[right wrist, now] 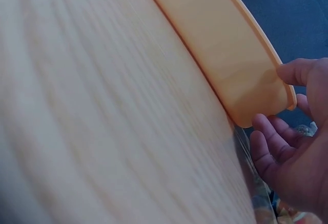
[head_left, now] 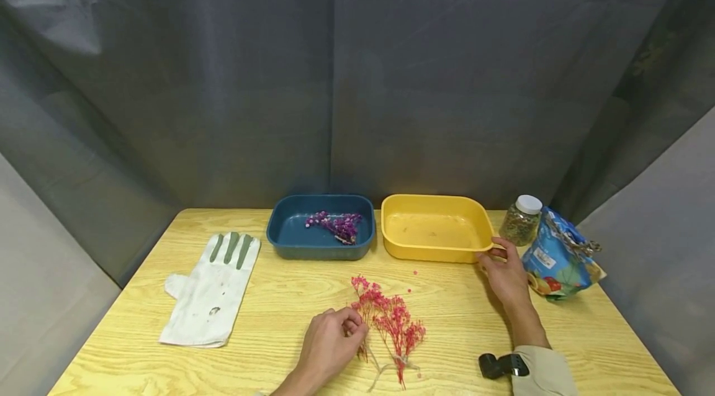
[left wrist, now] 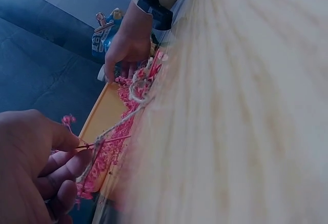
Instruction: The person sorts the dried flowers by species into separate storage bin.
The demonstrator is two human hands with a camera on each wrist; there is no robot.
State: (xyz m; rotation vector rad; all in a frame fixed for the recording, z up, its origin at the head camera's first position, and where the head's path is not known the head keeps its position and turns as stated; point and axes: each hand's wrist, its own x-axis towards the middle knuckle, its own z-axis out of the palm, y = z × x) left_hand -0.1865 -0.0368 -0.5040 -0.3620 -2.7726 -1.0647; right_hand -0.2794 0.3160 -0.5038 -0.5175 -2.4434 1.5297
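My left hand (head_left: 333, 341) pinches a thin stem of pink dried flowers (left wrist: 84, 146) between thumb and fingertips, low over the table. Beside it lies a bunch of pink dried flowers (head_left: 398, 324), with a piece of twine (head_left: 382, 372) around its stems and trailing off. At the back right, my right hand (head_left: 505, 272) holds the front right corner of a yellow tray (head_left: 438, 253). Its thumb is against the rim and a finger reaches round the corner, while the other fingers curve loosely below, as the right wrist view shows.
Purple dried flowers (head_left: 341, 226) lie in a blue tray (head_left: 321, 252) left of the yellow one. A white-lidded jar (head_left: 521, 222) and a clipped blue bag (head_left: 558, 259) stand at right. A white glove (head_left: 209, 297) lies at left. Dark curtain (head_left: 335, 73) hangs behind the table.
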